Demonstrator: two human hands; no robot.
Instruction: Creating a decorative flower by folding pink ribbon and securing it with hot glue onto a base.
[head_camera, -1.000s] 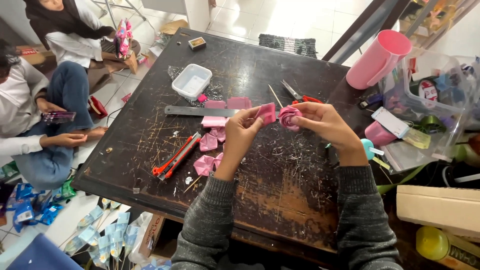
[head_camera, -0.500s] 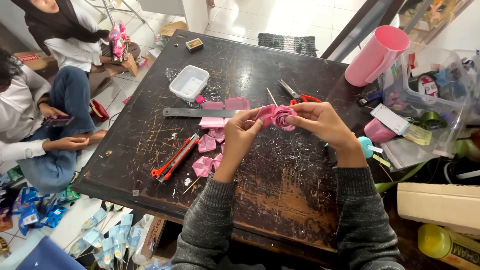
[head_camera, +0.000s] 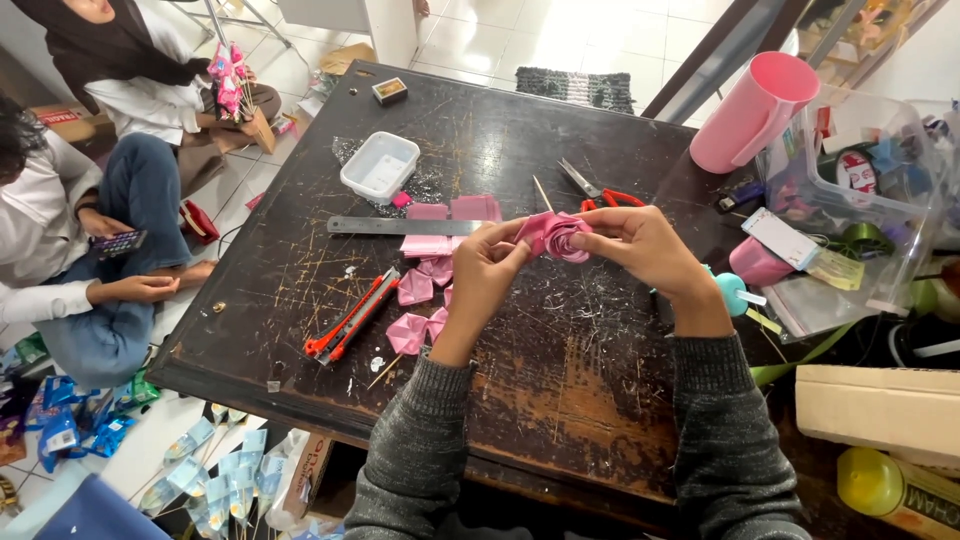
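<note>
A pink ribbon rose (head_camera: 560, 236) is held above the dark scratched table (head_camera: 560, 400) between both hands. My left hand (head_camera: 483, 272) pinches its left side with a loose pink ribbon piece pressed against it. My right hand (head_camera: 645, 245) grips the right side of the rose. Several folded pink ribbon petals (head_camera: 420, 300) lie on the table just left of my left hand, with pink ribbon squares (head_camera: 455, 212) behind them. A thin wooden stick (head_camera: 542, 193) lies just beyond the rose.
A metal ruler (head_camera: 400, 226), a red utility knife (head_camera: 352, 315), a white plastic tray (head_camera: 380, 166) and red-handled scissors (head_camera: 600, 190) lie on the table. A pink jug (head_camera: 755, 110) and a clear box of supplies (head_camera: 865, 190) stand at right. Two people (head_camera: 90, 200) sit on the floor at left.
Both hands have drawn closer together around the rose, and the loose pink piece in my left hand has been brought against the rose's side.
</note>
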